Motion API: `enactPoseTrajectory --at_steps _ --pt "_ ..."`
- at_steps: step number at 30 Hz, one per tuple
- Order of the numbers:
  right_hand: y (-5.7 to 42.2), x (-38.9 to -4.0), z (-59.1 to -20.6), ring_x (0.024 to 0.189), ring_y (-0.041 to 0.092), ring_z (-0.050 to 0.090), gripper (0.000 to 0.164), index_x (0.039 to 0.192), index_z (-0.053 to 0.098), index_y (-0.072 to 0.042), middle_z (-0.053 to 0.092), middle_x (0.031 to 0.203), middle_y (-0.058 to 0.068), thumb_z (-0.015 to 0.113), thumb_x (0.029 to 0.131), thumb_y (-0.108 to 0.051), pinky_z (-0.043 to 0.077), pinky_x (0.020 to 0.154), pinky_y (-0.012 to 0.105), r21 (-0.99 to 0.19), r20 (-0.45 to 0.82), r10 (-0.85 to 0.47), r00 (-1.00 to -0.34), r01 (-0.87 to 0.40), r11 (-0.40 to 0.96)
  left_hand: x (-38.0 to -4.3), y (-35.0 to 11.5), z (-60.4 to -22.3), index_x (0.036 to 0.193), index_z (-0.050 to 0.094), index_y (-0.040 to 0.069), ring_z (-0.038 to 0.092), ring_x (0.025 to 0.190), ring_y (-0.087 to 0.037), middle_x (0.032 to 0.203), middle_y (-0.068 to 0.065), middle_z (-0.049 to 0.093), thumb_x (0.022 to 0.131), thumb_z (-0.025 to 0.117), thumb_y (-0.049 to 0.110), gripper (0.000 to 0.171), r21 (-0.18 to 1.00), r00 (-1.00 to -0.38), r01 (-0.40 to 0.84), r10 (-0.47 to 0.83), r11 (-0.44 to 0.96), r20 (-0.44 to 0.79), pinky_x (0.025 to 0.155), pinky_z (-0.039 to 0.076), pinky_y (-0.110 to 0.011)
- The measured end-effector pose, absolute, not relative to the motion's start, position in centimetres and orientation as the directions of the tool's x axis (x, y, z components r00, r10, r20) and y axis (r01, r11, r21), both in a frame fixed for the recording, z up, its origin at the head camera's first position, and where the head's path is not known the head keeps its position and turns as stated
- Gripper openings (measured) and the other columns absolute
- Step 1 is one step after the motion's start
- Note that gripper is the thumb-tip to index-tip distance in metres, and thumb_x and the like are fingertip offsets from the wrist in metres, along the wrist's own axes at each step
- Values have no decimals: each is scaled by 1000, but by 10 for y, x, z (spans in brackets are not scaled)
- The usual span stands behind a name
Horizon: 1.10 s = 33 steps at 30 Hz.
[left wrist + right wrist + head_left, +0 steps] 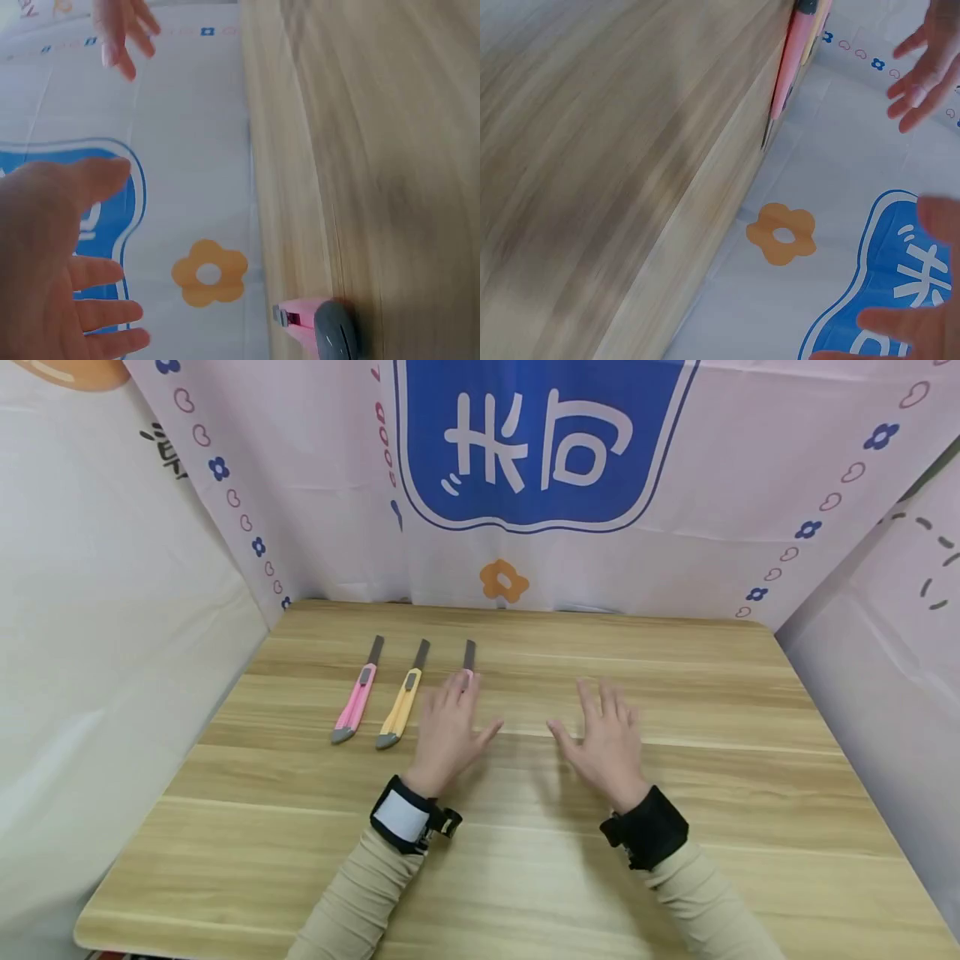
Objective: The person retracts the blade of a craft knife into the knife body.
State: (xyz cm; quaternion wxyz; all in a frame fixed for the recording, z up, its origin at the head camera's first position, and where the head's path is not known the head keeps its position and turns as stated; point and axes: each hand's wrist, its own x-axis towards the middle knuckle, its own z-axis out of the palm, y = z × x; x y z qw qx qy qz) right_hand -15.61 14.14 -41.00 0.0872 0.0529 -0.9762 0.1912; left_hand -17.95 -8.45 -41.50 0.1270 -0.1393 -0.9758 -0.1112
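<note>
Three utility knives with grey blades extended lie side by side on the left half of the table. The leftmost knife (355, 702) is pink, and the middle knife (401, 703) is yellow. Of the third, also a pink knife (469, 656), the head view shows the blade and a bit of handle; my left hand (448, 727) covers the rest. In the left wrist view that pink knife (304, 315) shows below the hand, apart from its fingers. My right hand (603, 743) hovers over the table's middle, fingers spread, holding nothing. Both hands face each other with thumbs inward.
The wood-grain table (712, 693) has a back edge against a white printed curtain (315, 527) with a blue emblem and an orange flower. White cloth (112, 652) hangs on the left side, and similar cloth (885, 693) on the right. Each wrist wears a black strap.
</note>
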Motion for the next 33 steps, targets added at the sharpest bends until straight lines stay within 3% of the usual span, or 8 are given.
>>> enactPoseTrajectory --at_steps 5,13,20,25,33 --pt "137 -158 -408 138 46 35 68 148 31 -2 35 149 31 49 98 -44 38 112 60 -501 208 -22 -978 -125 856 -187 -93 -416 142 41 0 53 128 -37 140 -23 52 86 71 41 76 282 -923 304 207 910 325 109 47 -49" --pt "134 -163 -401 127 45 48 59 142 39 2 49 138 29 47 100 -39 46 105 57 -595 208 35 -978 -98 798 -194 -102 -406 140 43 -2 52 129 -36 139 -24 52 90 66 38 68 364 -967 209 136 908 217 112 45 -46" --pt "139 -167 -400 124 45 52 54 137 45 5 54 135 29 48 100 -35 46 106 55 -630 213 58 -975 -91 771 -199 -109 -405 136 48 -3 55 124 -34 135 -24 55 92 63 39 62 387 -983 163 117 908 141 101 53 -45" --pt "142 -168 -401 125 44 53 51 130 51 8 56 133 29 49 100 -33 46 107 54 -654 218 69 -974 -93 751 -202 -112 -408 127 56 -6 58 116 -34 129 -24 58 89 67 34 57 447 -997 75 74 891 21 92 58 -44" --pt "142 -169 -408 123 43 55 50 126 55 10 58 130 30 46 102 -33 48 105 54 -690 198 81 -977 -81 719 -209 -114 -421 133 53 -2 53 126 -34 140 -24 50 85 74 30 62 511 -993 -64 -2 857 -120 97 55 -46"
